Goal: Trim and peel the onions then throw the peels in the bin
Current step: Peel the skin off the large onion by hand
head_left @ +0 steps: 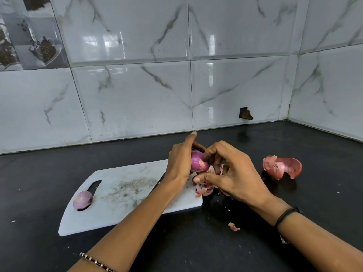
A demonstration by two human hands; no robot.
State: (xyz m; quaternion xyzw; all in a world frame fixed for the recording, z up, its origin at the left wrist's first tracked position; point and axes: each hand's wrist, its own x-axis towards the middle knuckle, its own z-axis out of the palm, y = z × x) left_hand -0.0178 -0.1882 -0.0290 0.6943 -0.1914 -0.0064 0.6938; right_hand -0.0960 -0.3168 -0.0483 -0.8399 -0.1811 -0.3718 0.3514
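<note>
Dark worktop (196,242) runs into a corner of glossy white marble-look wall tiles (137,95), and above its middle, just past the right end of a white cutting board (121,193), a purple onion (198,161) is held up in the air between both hands. The left hand (179,163) grips the onion from the left side, its fingers wrapped behind it and the index finger sticking straight up toward the wall. The right hand (233,173) meets it from the right with curled fingers, the index fingertip hooked on to a pale bare patch of the onion and the thumb stretched out underneath; the two hands are close together, both on the onion. Directly below them a loose heap of pink peels (204,188) lies on the right edge of the board and spills on to the worktop. A second onion (82,199), pale purple and smooth, rests on the board's handle slot at its far left end, well apart from the hands. The middle of the board is smeared with brownish marks. To the right of the hands a large curled peel (282,167) sits alone on the worktop, and a small scrap of skin (233,226) lies nearer the camera between the forearms. A beaded bracelet (94,262) circles the left wrist, a black band (286,213) the right. Low on the back wall is a small dark square hole (245,113)
</note>
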